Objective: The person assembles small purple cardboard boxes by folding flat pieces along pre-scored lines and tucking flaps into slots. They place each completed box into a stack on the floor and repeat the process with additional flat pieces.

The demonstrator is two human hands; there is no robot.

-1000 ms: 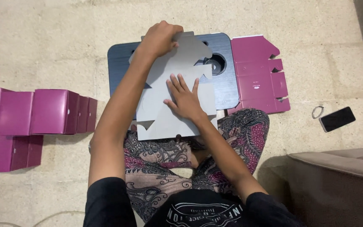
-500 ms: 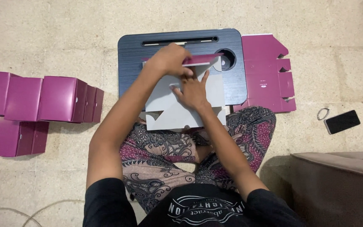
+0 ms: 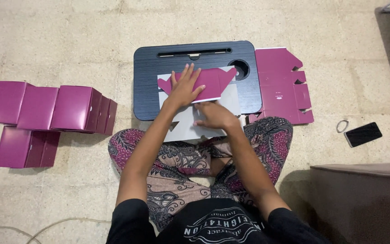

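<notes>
We see the left hand (image 3: pixel 185 88) spread flat on the folded magenta flap of the box blank (image 3: pixel 204 83), pinning the crease, while the right hand (image 3: pixel 213 115), fingers loosely curled and gripping nothing, steadies the grey underside. The blank lies on the black lap bench (image 3: pixel 159 63) (finished boxes (image 3: pixel 53 108) stand left on the floor).

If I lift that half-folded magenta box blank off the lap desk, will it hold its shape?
Probably not: the magenta box blank is thin sheet card, likely light and floppy. The left hand presses its folded flap flat, so it may spring open. Its glossy face could slide on the lap desk.
</notes>
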